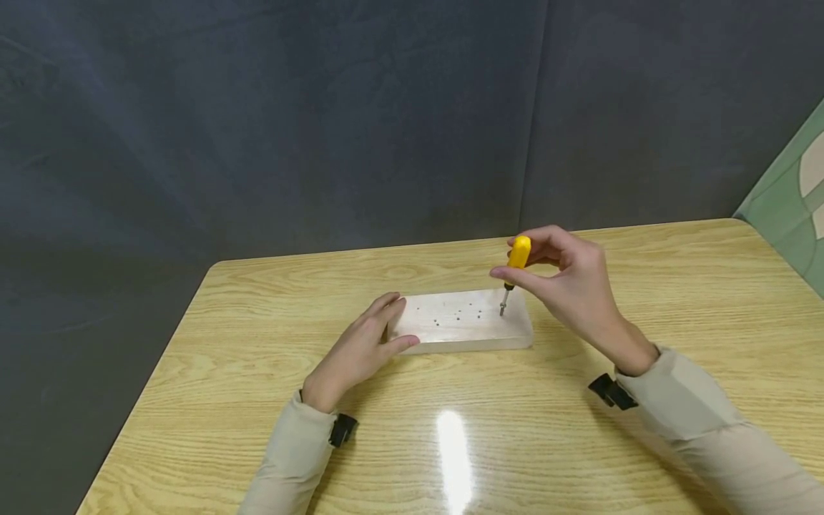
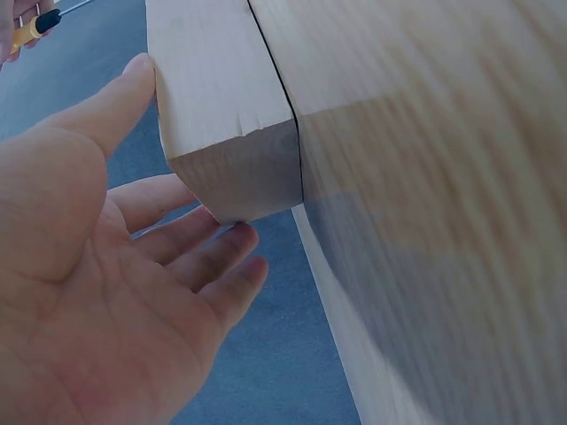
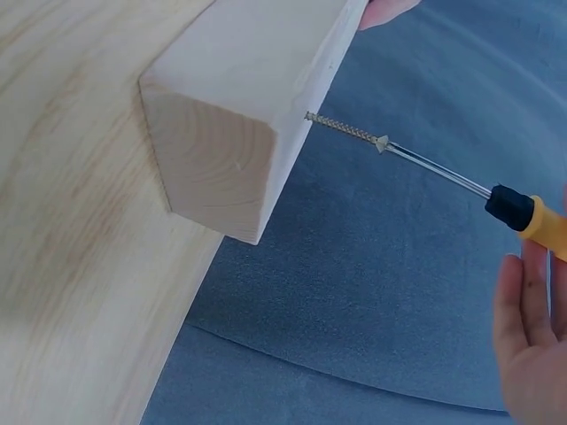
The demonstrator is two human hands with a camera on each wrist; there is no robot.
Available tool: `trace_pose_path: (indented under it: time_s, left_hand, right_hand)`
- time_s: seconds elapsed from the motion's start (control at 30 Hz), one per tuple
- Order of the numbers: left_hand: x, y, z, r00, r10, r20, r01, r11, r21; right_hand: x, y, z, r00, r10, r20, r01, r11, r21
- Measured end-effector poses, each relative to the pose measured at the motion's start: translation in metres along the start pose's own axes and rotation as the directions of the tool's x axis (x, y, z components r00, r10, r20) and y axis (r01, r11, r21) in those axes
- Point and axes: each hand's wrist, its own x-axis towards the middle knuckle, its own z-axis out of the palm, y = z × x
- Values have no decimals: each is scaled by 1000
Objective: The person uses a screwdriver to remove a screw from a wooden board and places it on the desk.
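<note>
A pale wooden block (image 1: 450,332) lies on the table, several small dark spots dotting its top. At its left end my left hand (image 1: 357,350) holds it, thumb along the near edge and fingers about the far corner. My right hand (image 1: 576,286) grips the yellow handle of a screwdriver (image 1: 520,250) above the block's right end. The shaft points down, slightly tilted. On its tip sits a threaded screw (image 3: 344,128), whose point is right at the block's top face. In the left wrist view, the fingers (image 2: 213,257) curve under the block's end (image 2: 244,173).
The wood-grain table (image 1: 270,315) extends on all sides of the block, with a bright light reflection at the front. Behind it hangs a dark curtain (image 1: 360,129). A green patterned panel (image 1: 788,193) stands at the right. Black devices (image 1: 343,429) are strapped to both wrists.
</note>
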Motion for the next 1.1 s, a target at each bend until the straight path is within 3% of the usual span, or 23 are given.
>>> trace_pose_path:
  time_s: [0.5, 1.1]
  left_hand:
    - [0, 1, 0, 1000, 15, -9, -15, 1000, 0]
    - [-1, 1, -1, 1000, 7, 0, -7, 1000, -10]
  right_hand:
    - [-1, 1, -2, 998, 50, 31, -50, 999, -8]
    - [0, 0, -4, 998, 52, 28, -52, 999, -4]
